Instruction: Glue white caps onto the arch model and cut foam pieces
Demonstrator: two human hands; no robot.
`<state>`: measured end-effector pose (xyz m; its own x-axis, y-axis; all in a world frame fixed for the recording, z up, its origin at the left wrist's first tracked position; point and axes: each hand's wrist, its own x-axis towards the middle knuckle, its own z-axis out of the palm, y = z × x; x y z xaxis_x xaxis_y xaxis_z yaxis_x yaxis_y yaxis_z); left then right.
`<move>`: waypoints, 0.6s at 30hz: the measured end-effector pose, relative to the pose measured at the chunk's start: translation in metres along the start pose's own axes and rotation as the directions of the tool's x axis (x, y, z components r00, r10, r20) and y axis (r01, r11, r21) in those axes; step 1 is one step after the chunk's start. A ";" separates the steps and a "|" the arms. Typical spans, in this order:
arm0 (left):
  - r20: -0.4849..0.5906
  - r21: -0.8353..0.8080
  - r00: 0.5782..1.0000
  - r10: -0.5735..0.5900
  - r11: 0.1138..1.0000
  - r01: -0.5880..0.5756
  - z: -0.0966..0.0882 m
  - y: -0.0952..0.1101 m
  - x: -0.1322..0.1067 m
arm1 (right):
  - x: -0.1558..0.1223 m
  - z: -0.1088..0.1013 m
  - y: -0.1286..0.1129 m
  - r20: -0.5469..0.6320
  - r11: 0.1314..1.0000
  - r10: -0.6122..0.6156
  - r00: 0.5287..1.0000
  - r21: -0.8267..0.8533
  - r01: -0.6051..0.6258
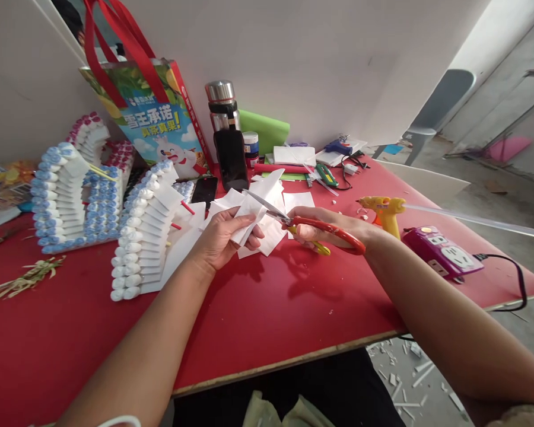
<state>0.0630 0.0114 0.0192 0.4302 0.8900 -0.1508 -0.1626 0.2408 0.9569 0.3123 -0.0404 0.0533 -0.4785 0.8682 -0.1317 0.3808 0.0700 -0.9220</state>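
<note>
Pinched in my left hand (225, 235) is a piece of white paper (245, 220), held above the middle of the table. My right hand (314, 223) grips a pair of scissors (338, 230) with one orange-red and one yellow handle. Their metal blades point up and left, across the top of the held paper; whether they are cutting into it I cannot tell. Loose white paper pieces (273, 234) lie behind and under both hands. Left of my left hand stands a curved white paper model (149, 231) edged with white rolled knobs.
On the red table (267, 320) stand a blue-and-white model (78, 198), a shopping bag (160, 118), a steel flask (220, 98) and a propped phone (231, 159). A yellow glue gun (385, 209) and a purple power strip (442, 252) with a cord lie at right. Paper scraps litter the floor.
</note>
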 end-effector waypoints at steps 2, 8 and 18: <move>0.006 0.001 1.000 -0.002 1.000 0.002 0.000 0.000 0.000 | 0.000 0.000 -0.001 0.057 0.999 0.042 0.998 0.015 -0.043; 0.012 0.011 1.000 -0.002 1.000 0.002 0.001 -0.002 0.000 | 0.000 0.001 -0.001 0.026 0.997 0.060 0.998 0.047 -0.061; 0.005 0.013 1.000 -0.004 1.000 0.004 0.001 -0.001 0.000 | -0.001 0.006 -0.001 -0.012 0.989 0.072 0.997 0.130 -0.070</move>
<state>0.0644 0.0105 0.0184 0.4354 0.8871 -0.1534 -0.1497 0.2393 0.9593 0.3075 -0.0441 0.0519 -0.4404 0.8767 -0.1936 0.3069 -0.0556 -0.9501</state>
